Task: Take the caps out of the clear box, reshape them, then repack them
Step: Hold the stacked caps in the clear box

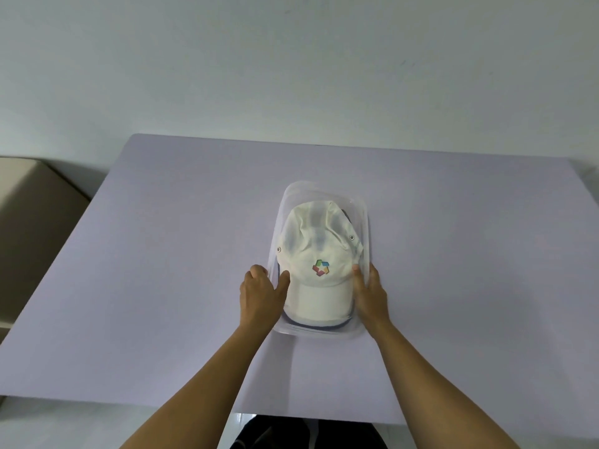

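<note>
Head view, looking down on a pale lilac table [162, 286] set against a plain light wall [291, 59]. Near the table's middle lies the clear box [364, 215], a shallow, round-cornered container of transparent plastic with its long axis running away from the viewer. Inside it sits a white cap [319, 254], crown toward the far end and brim toward the viewer. The crown is creased and partly collapsed, with soft folds along its panels; a small multicoloured logo [320, 267] marks the front panel, and a metal eyelet shows on each side. Beneath the white brim a dark blue edge [319, 326] is visible, apparently a second cap stacked underneath, though little of it can be made out.

The left hand [261, 294] grips the box's left wall near the brim end, thumb inside against the cap and fingers curled over the outside of the rim. The right hand [371, 294] lies flat along the right wall, fingers extended and pressed against the outside, thumb tip at the cap's edge. Both forearms reach in from the lower edge of the view. A beige object [29, 222] stands at left, beside the table.
</note>
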